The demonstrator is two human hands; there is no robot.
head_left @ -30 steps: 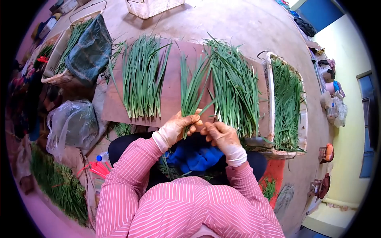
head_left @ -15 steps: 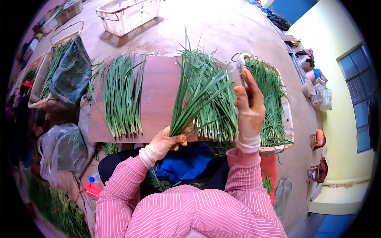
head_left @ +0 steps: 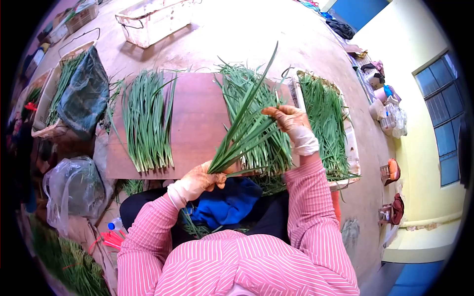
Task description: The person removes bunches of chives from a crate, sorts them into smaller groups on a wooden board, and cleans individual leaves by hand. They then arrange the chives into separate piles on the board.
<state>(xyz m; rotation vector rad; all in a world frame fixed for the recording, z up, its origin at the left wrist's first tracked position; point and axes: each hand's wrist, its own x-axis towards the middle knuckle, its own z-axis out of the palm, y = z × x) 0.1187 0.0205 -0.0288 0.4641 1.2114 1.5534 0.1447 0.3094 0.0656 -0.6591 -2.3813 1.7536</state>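
My left hand (head_left: 200, 181), in a thin stained glove, is closed around the lower ends of a bunch of garlic chives (head_left: 237, 140). The bunch fans out up and to the right above the board. At its right side my right hand (head_left: 292, 123), also gloved, pinches with thumb and fingertips at leaves near the bunch's edge. Exactly which leaves lie in that pinch is hard to make out. Behind the held bunch lies a wide pile of chives (head_left: 269, 148) on the brown board (head_left: 197, 118). A second, neater pile of chives (head_left: 148, 123) rests on the board's left side.
A crate (head_left: 353, 148) full of chives stands right of the board. To the left are another crate (head_left: 42, 118) with a dark cloth (head_left: 85, 93), a clear plastic bag (head_left: 74, 187) and red strips (head_left: 112, 240). A white crate (head_left: 155, 24) sits on the floor ahead.
My right hand has come down and left from its raised position, its fingers closing at the bunch's leaves. My left hand keeps its hold, and the bunch leans further right.
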